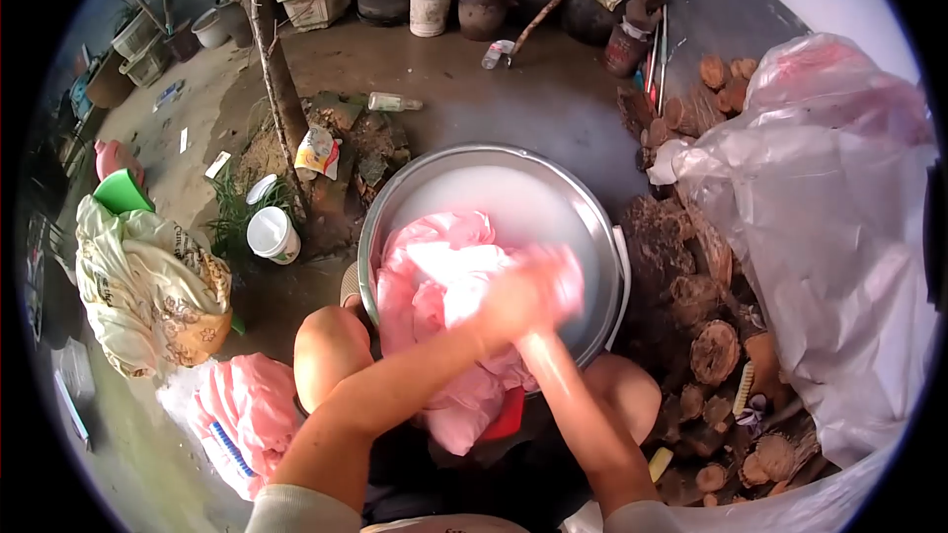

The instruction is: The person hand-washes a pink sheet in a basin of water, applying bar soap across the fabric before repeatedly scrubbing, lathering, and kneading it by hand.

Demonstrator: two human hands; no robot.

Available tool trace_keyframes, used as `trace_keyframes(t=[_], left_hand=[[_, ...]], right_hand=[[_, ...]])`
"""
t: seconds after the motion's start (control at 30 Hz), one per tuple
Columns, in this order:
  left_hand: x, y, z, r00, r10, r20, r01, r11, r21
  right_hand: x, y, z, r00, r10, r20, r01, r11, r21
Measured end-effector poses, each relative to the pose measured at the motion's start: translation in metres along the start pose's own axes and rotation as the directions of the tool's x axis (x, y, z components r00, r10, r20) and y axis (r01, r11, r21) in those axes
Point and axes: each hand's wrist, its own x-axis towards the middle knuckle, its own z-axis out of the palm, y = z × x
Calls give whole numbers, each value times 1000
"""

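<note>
A steel basin (610, 237) of cloudy, whitish water stands between my knees. Pink cloth (434, 286) is heaped in it and hangs over the near rim. My left hand (509, 298) and my right hand (538, 318) press together above the basin's middle, closed on a bunched part of that cloth. Motion blurs both, so single fingers cannot be made out. Below the hands, under the cloth, a small red object (506, 415) shows at the near rim.
More pink cloth with a blue-bristled brush (231, 449) lies left of my leg. Beyond are a cloth-covered bundle (148, 281), a white tub (272, 235) and a thin tree trunk (281, 89). Cut logs (713, 350) and plastic sheeting (810, 197) line the right. Pots (431, 8) stand behind.
</note>
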Motion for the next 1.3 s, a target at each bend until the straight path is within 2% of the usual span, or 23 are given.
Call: trace_keyframes(t=[0.03, 0.13, 0.2, 0.23, 0.3, 0.37, 0.43, 0.47, 0.57, 0.6, 0.63, 0.67, 0.73, 0.8, 0.83, 0.87, 0.93, 1.03, 1.13, 1.2, 1.23, 1.27, 1.3], left_hand=[[25, -14, -11, 717, -694, 66, 697, 714, -70], [24, -34, -29, 760, -608, -227, 597, 793, -124], [3, 0, -20, 887, -460, -41, 462, 886, 53], [-14, 17, -7, 977, -201, -76, 204, 979, 30], [-28, 20, 0, 1000, -2, -20, 2, 1000, 14], [-34, -10, -2, 973, -155, 173, 152, 988, 34], [4, -37, -41, 799, -600, -30, 601, 797, 56], [23, -51, -60, 633, -763, -129, 770, 638, -2], [2, -110, -44, 627, -596, -502, 647, 757, -90], [12, -95, -54, 574, -524, -629, 583, 801, -136], [12, -81, -78, 463, -867, -183, 693, 483, -535], [11, -89, -75, 436, -896, -81, 525, 326, -786], [22, -55, -86, 481, -873, 84, 447, 162, -880], [19, -17, -76, 434, -847, 307, 895, 368, -251], [-6, 5, -50, 800, -582, 145, 598, 760, -254], [-31, 27, -24, 982, -182, -51, 174, 976, -131], [-47, 50, -20, 956, 173, 238, -171, 985, -30], [-6, -16, -29, 766, -558, 320, 507, 830, 233], [-4, -52, -34, 736, -658, -158, 655, 752, -76], [-14, -16, -16, 886, -413, -213, 432, 901, 51], [-23, 4, -9, 960, -238, -149, 255, 961, 110], [-36, 14, 6, 996, 13, -91, -4, 995, 97], [-35, 3, 10, 997, -79, -3, 79, 988, 130]], right_hand=[[-3, -2, 2, 992, -111, 59, 113, 993, -29], [-19, -27, 13, 971, -178, 158, 214, 944, -252], [-45, -44, 47, 956, -293, -27, 295, 947, 126], [-61, -53, 69, 936, -322, -139, 350, 888, 299], [-86, -66, 105, 878, -317, -359, 475, 671, 569], [-59, -46, 57, 979, -185, -88, 205, 875, 439], [-11, -12, 4, 988, 129, 81, -138, 983, 118], [-11, -23, 7, 981, 73, 177, -99, 986, 138], [-34, -91, 19, 909, -105, 404, -54, 930, 364], [-27, -106, 12, 923, -184, 337, 79, 950, 303], [-11, -94, -5, 962, -196, 191, 139, 952, 273], [6, -82, -19, 976, -214, 45, 199, 952, 231], [6, -54, -11, 952, 298, 64, -301, 952, 46], [-7, -21, 9, 910, 197, 364, -332, 873, 357], [-8, -8, 4, 919, 172, 354, -303, 884, 356], [-3, 11, -6, 928, 146, 342, -272, 894, 357], [23, 52, -33, 943, 88, 321, -205, 914, 350], [45, 84, -63, 955, 9, 295, -108, 941, 322], [-9, 19, 8, 994, 22, 103, -40, 982, 182], [-42, -44, 48, 984, 177, 20, -177, 962, 210], [-6, -10, 15, 918, -128, 376, -5, 943, 334], [29, 24, -18, 645, -404, 648, 6, 851, 525], [32, 25, -33, 710, -288, 643, -53, 888, 457]])
